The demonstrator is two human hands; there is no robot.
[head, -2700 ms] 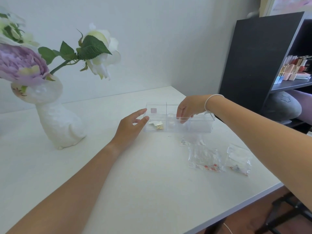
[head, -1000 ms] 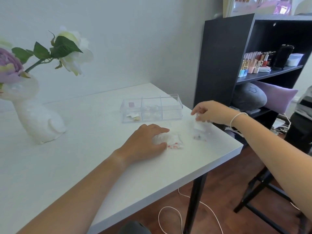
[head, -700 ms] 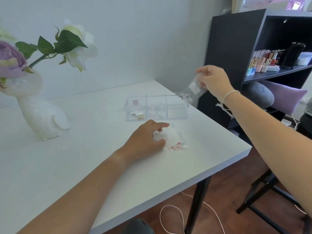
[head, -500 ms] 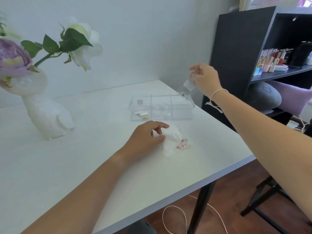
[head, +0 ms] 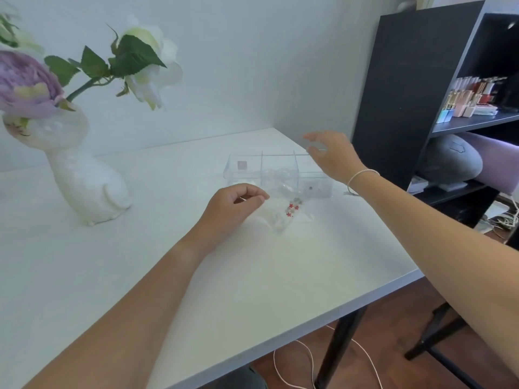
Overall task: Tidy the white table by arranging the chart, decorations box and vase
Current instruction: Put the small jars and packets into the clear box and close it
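Note:
The clear decorations box [head: 245, 172] with three compartments lies on the white table [head: 252, 276] near its far right corner. My right hand [head: 332, 157] hovers over the box's right end with its fingers spread, holding nothing. A small bag with dark specks [head: 313, 188] lies in the right compartment. My left hand [head: 231, 207] pinches the edge of a clear plastic bag with red star decorations [head: 286, 216] just in front of the box. The white vase [head: 84, 181] with purple and white flowers [head: 146, 71] stands at the left. No chart is in view.
A black shelf unit [head: 407, 94] stands right beside the table's far right corner, with small bottles [head: 471, 99] and cushions [head: 449, 161] on it. The table's front edge runs diagonally at lower right. A white cable [head: 295, 360] and a black stool leg [head: 432, 338] are on the floor.
My right hand carried the small bag up from the table to the box, let it go into the right compartment and opened. My left hand went from resting on the star bag to pinching it.

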